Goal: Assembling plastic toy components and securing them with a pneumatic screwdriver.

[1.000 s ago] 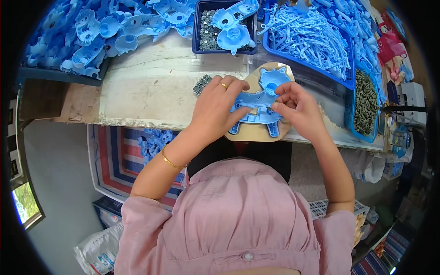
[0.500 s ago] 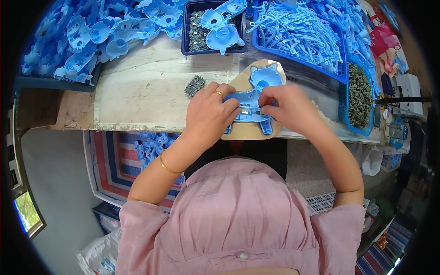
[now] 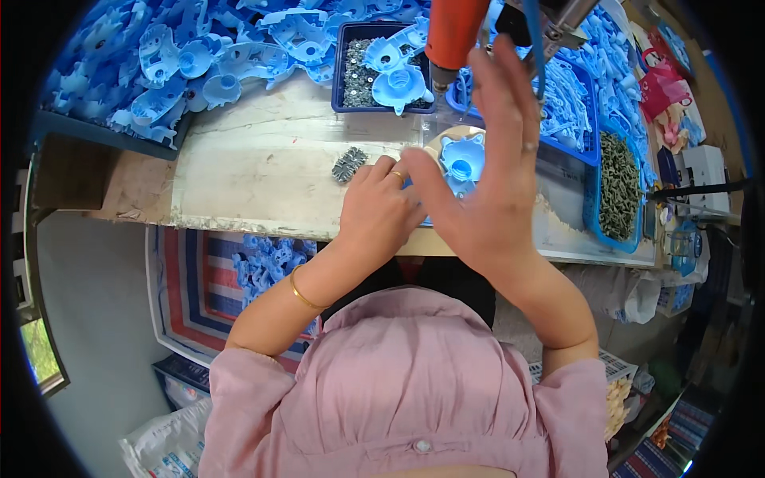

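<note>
Near the front edge of a tabletop (image 3: 255, 171), right of its middle, a blue shell (image 3: 461, 166) is lying on a tan board (image 3: 426, 244), the hands hiding much of it. The right hand (image 3: 490, 179) is standing wide above the board, slightly blurred, its fingers stretching upward and its thumb spreading away, while the fingertips are showing beside an orange tool (image 3: 456, 36); whether they are touching it, one cannot tell. The left hand (image 3: 378, 201) is bending its fingers at the shell's left side, its grip hidden and impossible to tell. Just left of it, a heap of grey parts (image 3: 349, 165) is lying on bare tabletop. Farther back, a dark tray (image 3: 338, 84) is holding small metal pieces and more blue plastic, while toward the tabletop's front right corner a blue basket (image 3: 617, 241) is holding greenish-grey pieces
</note>
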Tool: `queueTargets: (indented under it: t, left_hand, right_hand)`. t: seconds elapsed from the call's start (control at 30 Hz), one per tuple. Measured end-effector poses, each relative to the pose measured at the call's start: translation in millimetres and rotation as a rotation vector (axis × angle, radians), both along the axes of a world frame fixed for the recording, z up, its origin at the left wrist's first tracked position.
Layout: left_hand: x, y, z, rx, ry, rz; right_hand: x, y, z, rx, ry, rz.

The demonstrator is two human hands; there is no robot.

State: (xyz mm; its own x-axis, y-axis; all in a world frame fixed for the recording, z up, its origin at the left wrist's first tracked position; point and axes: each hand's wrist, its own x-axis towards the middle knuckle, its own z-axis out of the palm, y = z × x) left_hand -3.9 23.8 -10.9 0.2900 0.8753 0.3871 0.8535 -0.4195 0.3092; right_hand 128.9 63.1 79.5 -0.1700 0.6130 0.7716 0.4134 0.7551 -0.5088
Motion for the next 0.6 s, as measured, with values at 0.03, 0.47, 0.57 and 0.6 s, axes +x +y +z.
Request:
queueTargets:
  t: [0.03,0.47,0.57,0.6]
  left_hand:
    - [0.3,0.7,2.1,-0.035,-0.022,0.020]
    - [-87.5,121.9,8.6,0.137,0.101,0.216]
    - [-86.6,148.3,6.4,-0.055,0.270,0.134]
    - [-86.5,154.1,6.6,-0.082,0.290,0.089]
  right_hand:
    - [-9.3,7.8,-1.1,0.004,0.002,0.004]
    - [-17.2,80.1,24.1,-0.181,0.237,-0.064]
    - [-1.4,81.0,40.0,-0.365,0.210,0.103]
    - [0.7,83.3,42.6,-0.409,0.251,0.184]
